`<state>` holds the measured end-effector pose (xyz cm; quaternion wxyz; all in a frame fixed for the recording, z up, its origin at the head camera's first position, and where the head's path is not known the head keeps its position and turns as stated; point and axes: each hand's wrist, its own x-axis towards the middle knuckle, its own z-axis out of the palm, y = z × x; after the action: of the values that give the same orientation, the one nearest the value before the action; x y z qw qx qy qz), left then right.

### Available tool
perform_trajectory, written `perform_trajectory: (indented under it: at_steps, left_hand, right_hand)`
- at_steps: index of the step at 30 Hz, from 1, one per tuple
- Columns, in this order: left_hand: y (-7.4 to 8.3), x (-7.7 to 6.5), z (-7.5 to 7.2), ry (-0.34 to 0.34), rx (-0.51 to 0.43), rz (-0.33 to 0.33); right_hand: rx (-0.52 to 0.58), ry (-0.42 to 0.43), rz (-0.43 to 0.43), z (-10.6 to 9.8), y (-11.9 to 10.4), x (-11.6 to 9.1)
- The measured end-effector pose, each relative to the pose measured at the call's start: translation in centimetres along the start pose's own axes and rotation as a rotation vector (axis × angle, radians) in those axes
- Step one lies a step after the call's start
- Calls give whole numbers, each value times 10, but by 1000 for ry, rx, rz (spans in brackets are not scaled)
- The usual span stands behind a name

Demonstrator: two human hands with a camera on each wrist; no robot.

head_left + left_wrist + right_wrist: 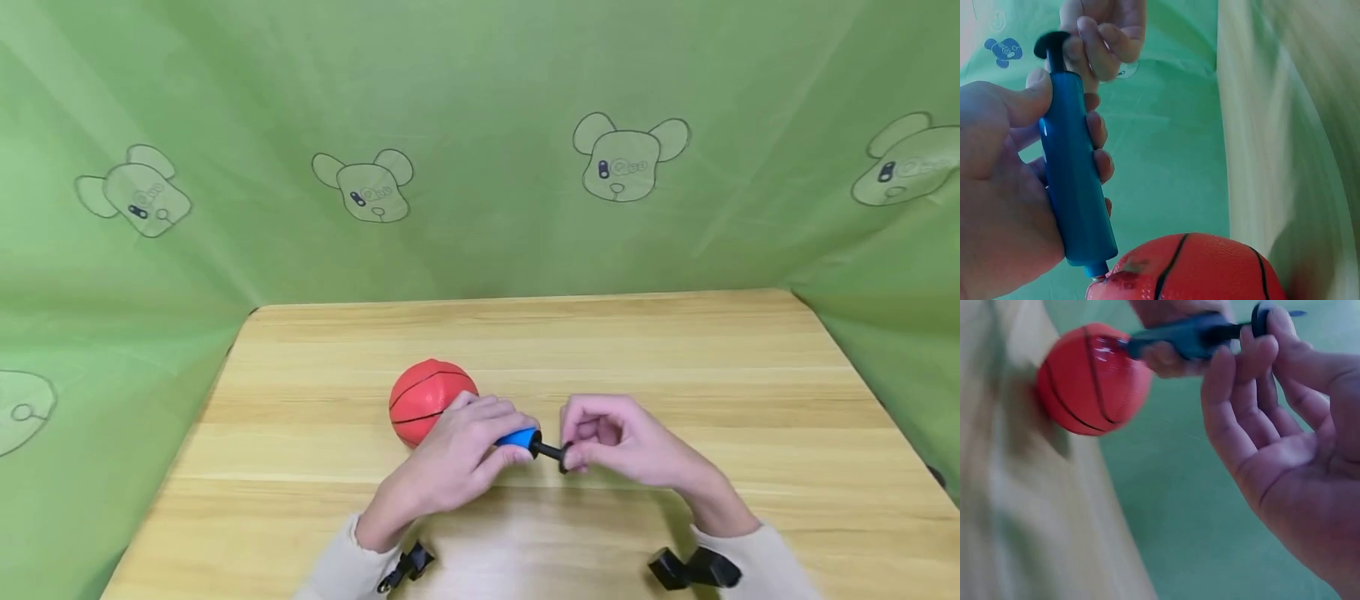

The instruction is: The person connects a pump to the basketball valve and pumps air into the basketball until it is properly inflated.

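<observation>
A red ball with black seam lines [427,400] sits on the wooden table. Wrapped around the barrel of a blue hand pump [1075,169] are the fingers of my left hand [457,454]. The pump's nozzle end meets the ball's surface in the left wrist view. At the other end, my right hand [630,442] pinches the black pump handle [1260,319] between thumb and fingers. A short stretch of black rod [549,451] shows between barrel and handle. In the head view, the left hand covers most of the barrel and part of the ball.
The light wooden table [675,358] spreads around the hands. Green cloth [487,167] printed with bear faces hangs behind it and at both sides. Black wrist devices [693,569] are strapped at both sleeves.
</observation>
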<state>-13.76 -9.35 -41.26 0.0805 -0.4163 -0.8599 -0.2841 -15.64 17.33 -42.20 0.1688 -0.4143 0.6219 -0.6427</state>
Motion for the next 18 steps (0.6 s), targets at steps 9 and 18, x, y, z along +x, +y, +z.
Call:
perform_trajectory:
  at_steps: [9,18]
  left_hand:
    - [-2,1,-4,-38,-140,37]
    - [-13,-5,-20,18,-151,-20]
  right_hand:
    - [-193,16,74,4,-39,-4]
    - [-67,-91,-218,-19,-59,-23]
